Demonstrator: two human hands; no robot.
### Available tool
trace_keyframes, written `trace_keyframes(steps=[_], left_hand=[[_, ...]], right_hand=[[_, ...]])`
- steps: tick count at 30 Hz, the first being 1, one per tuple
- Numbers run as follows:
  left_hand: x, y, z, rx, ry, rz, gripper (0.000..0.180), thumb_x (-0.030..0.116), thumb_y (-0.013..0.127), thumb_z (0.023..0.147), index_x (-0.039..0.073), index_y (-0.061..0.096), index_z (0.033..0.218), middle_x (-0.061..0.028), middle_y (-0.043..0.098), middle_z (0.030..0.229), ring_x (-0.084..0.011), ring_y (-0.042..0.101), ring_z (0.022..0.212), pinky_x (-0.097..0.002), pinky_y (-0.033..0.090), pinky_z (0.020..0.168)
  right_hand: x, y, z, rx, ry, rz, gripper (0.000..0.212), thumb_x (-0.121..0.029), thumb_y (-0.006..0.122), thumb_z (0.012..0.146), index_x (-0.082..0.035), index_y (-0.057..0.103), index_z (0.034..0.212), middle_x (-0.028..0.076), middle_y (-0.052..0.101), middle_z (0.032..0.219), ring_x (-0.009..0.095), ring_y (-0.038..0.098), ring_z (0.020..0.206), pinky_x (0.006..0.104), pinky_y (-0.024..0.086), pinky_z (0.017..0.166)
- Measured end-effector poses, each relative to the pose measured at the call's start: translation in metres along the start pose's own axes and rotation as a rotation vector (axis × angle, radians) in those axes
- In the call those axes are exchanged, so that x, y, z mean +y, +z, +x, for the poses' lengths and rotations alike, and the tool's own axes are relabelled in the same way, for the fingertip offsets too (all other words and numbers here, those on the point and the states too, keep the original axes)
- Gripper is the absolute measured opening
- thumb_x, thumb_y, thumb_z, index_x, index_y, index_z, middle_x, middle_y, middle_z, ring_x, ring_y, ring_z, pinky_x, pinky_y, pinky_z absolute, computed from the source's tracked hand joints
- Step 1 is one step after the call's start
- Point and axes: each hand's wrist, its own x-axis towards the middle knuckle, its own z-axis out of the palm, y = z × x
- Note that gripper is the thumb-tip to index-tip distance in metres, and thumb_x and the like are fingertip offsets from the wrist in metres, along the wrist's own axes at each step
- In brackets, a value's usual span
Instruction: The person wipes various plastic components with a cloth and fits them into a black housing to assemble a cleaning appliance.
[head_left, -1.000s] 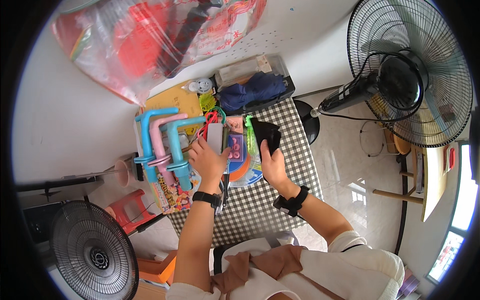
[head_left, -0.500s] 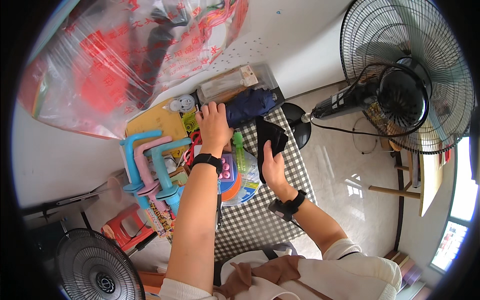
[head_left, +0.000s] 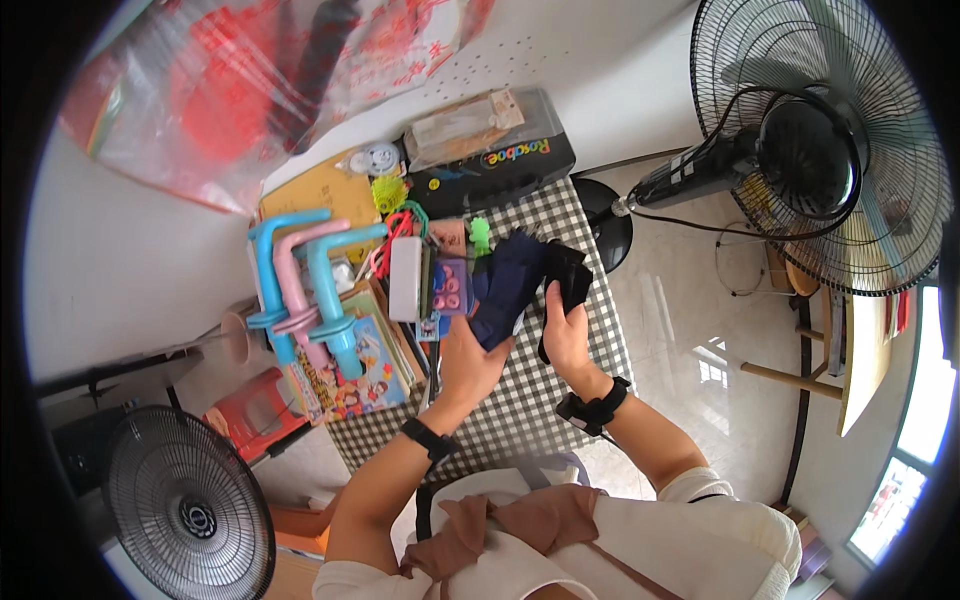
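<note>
The left hand [head_left: 472,368] is closed around the lower end of a folded navy umbrella [head_left: 508,285], with the thumb resting along its near side. The umbrella is held above the tabletop [head_left: 540,405], in front of the body and slightly tilted, with its far end pointing away and to the right. The right hand [head_left: 568,342] pinches a black folded fabric item [head_left: 568,275], its thumb on the upper face; the fingers beneath are mostly hidden. The umbrella and the fabric item lie side by side, their edges meeting in view; whether they touch cannot be told. A black strap encircles each wrist. Immediately left of the umbrella are a purple tray [head_left: 462,270] with pink round pieces and, beyond it, a pale grey oblong case [head_left: 405,280]. A light green plastic piece [head_left: 480,233] shows just beyond the umbrella. At the far edge, a long black box [head_left: 450,192] carries a clear plastic package [head_left: 465,128]; a yellow-green textured object [head_left: 388,193] is located near the left end of the box. On the left side, three bent tubular pieces, two blue and one pink [head_left: 290,280], lie alongside one another beside stacked books [head_left: 370,375]. A black pedestal fan [head_left: 810,155] stands to the right of the tabletop; a second fan [head_left: 197,517] is at lower left.
</note>
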Motion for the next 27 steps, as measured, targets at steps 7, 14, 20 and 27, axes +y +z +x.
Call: trace_keyframes(steps=[7,14,20,27], left_hand=[[-0.064,-0.008,-0.088,0.053,-0.146,-0.103,0.055,0.029,0.075,0.074,-0.006,0.043,0.102,-0.0206,0.059,0.083,-0.0345,0.061,0.073,-0.0403,0.048,0.065],[-0.105,0.003,-0.143,0.181,-0.250,-0.143,0.054,0.028,0.074,0.076,-0.008,0.043,0.104,-0.0253,0.054,0.099,-0.0376,0.058,0.087,-0.0415,0.046,0.076],[-0.121,0.013,-0.153,0.132,-0.222,-0.065,0.056,0.029,0.078,0.070,-0.005,0.045,0.098,-0.0227,0.052,0.096,-0.0398,0.055,0.090,-0.0451,0.043,0.078],[-0.108,0.007,-0.155,0.180,-0.215,0.261,0.073,0.034,0.079,0.067,0.001,0.039,0.117,-0.0193,0.043,0.117,-0.0393,0.038,0.114,-0.0505,0.032,0.093]], right_hand=[[0.022,-0.012,-0.065,-0.251,-0.110,-0.274,0.021,-0.017,0.049,0.093,0.003,0.056,0.095,0.019,0.056,0.086,0.036,0.053,0.079,0.0416,0.042,0.071],[0.040,-0.002,-0.106,-0.487,-0.175,-0.413,0.019,-0.016,0.051,0.091,0.001,0.056,0.099,0.020,0.060,0.090,0.039,0.055,0.088,0.0433,0.044,0.078],[0.059,0.006,-0.126,-0.504,-0.167,-0.531,0.024,-0.021,0.049,0.091,-0.001,0.057,0.101,0.021,0.061,0.093,0.041,0.055,0.088,0.0456,0.044,0.080],[0.032,0.012,-0.136,-0.390,0.111,-0.570,0.032,-0.029,0.047,0.093,-0.001,0.056,0.105,0.024,0.062,0.087,0.041,0.059,0.085,0.0441,0.046,0.074]])
